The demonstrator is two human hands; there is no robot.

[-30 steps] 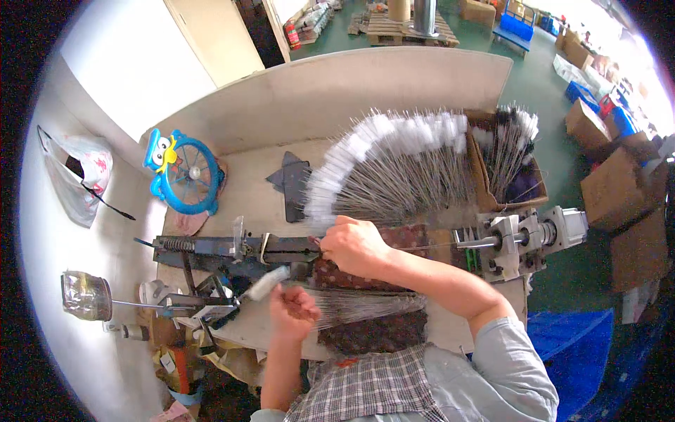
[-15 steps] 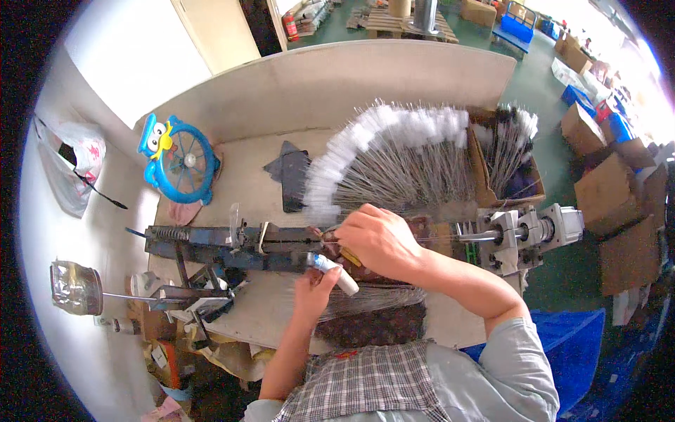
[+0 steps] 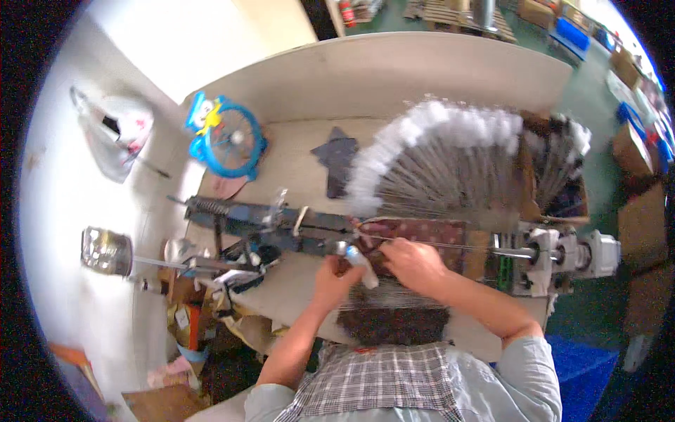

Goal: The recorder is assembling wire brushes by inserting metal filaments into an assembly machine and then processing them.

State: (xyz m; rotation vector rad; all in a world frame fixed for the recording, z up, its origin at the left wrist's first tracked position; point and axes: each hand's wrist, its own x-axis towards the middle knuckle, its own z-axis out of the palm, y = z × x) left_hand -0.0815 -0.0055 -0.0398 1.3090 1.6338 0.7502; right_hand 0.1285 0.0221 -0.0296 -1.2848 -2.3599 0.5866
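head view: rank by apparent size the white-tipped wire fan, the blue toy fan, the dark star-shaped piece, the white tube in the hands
1. White-tipped wire fan, by far the largest.
2. Blue toy fan.
3. Dark star-shaped piece, slightly smaller than the toy fan; fisheye bending makes that gap unsure.
4. White tube, between left hand and right hand.

blurred: white-tipped rods (image 3: 450, 162) | hidden: right hand (image 3: 416, 265) fingers' grip | cut off: cardboard box (image 3: 640, 225)

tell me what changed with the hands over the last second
The left hand rose from near the body up to the long blue machine, carrying a small white tube in its grip. The right hand drew back a little from the machine toward the left one, so they now meet. The fan of white-tipped rods and the blue fan stayed put.
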